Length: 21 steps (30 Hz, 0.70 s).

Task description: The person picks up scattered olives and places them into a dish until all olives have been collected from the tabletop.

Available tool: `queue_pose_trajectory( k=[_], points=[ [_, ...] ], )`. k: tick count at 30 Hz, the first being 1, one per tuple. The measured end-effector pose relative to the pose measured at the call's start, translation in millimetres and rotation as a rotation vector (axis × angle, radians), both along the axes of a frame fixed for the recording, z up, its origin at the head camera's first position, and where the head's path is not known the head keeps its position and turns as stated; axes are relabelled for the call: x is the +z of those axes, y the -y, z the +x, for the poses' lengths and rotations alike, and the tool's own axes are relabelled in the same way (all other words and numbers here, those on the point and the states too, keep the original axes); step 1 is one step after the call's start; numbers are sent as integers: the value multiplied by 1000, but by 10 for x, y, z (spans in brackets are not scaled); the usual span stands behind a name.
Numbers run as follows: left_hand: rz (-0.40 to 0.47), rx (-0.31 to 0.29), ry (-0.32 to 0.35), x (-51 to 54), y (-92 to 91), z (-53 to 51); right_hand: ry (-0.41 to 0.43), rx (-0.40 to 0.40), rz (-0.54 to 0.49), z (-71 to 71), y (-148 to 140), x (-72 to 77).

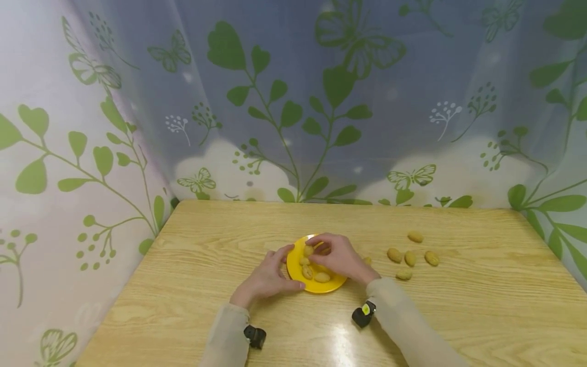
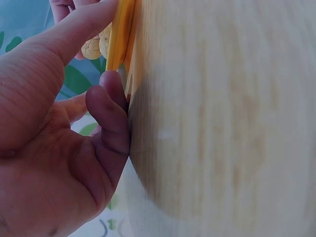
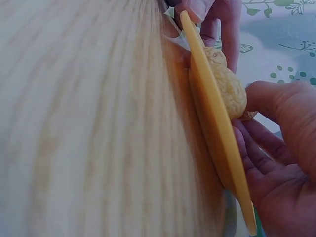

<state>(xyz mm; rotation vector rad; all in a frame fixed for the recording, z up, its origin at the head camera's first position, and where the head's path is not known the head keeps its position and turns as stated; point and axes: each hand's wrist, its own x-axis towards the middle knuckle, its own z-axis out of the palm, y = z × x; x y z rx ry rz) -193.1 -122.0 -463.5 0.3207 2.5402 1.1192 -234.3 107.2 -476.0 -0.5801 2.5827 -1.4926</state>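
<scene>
A round yellow plate (image 1: 321,290) is on the table with several tan, wrinkled walnuts (image 1: 322,277) on it. My left hand (image 1: 268,275) holds the plate at its left rim, thumb at the near edge and fingers farther round. Over the plate, my right hand (image 1: 341,257) pinches a walnut (image 1: 309,251) between thumb and fingers, close to the other nuts. From the right wrist, the plate (image 3: 217,113) appears edge-on, and the right thumb partly hides the pinched nut.
Several loose walnuts (image 1: 410,258) lie on the wooden table (image 1: 183,285) to the right of the plate. One more walnut (image 1: 367,260) shows partly behind my right wrist. A patterned curtain (image 1: 275,168) hangs along the table's back edge.
</scene>
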Motion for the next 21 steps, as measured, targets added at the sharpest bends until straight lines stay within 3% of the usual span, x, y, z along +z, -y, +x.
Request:
queue_pose_trajectory(
  k=[21],
  points=[
    [-20, -4, -9, -17, -10, -16, -3, -33, 15, 9, -42, -29]
  ],
)
